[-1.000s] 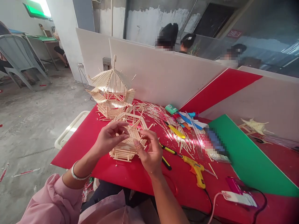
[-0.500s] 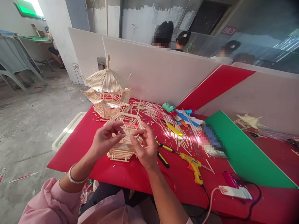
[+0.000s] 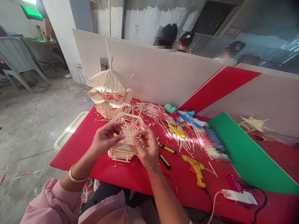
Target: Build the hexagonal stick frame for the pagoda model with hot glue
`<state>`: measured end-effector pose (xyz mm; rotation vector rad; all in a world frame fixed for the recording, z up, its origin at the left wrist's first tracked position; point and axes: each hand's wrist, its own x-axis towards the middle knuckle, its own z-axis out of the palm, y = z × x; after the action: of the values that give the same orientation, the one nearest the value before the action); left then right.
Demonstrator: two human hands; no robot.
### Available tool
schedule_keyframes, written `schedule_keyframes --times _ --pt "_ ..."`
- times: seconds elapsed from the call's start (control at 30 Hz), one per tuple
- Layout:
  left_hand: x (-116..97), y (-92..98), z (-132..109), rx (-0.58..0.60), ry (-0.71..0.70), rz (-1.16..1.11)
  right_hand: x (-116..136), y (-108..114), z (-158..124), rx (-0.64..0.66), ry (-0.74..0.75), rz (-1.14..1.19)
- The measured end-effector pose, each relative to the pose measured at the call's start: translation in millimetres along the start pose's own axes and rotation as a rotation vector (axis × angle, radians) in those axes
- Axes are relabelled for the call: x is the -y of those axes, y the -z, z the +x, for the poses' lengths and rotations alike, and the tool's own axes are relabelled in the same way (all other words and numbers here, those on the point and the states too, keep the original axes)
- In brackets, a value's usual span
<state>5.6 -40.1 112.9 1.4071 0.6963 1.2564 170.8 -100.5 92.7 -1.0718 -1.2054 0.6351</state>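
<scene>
A low stick frame (image 3: 125,146) of thin wooden sticks sits on the red table (image 3: 121,174) in front of me. My left hand (image 3: 106,138) is held over its left side, fingers pinched on a thin stick (image 3: 129,136) that spans to my right hand. My right hand (image 3: 147,147) is curled over the frame's right side, thumb and forefinger pinching the same stick's other end. Behind the frame stands a finished stick pagoda (image 3: 109,91) with a tiered roof.
Loose sticks (image 3: 163,118) litter the table's middle. A yellow glue gun (image 3: 196,169), yellow-handled cutters (image 3: 165,149), a yellow knife (image 3: 176,131) and a green board (image 3: 247,155) lie to the right. White partitions (image 3: 163,74) back the table; other people sit beyond them.
My hands stayed over the stick frame, with the right hand's fingers shifting slightly on the stick. The view swayed a little; nothing on the table moved.
</scene>
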Motion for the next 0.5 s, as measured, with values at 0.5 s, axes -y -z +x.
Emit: schedule_keyframes --times 0.5 --pt "-1.4 -1.1 -0.2 -0.002 0.016 -0.076 -1.7 -1.6 -0.8 -0.012 0.012 -0.012"
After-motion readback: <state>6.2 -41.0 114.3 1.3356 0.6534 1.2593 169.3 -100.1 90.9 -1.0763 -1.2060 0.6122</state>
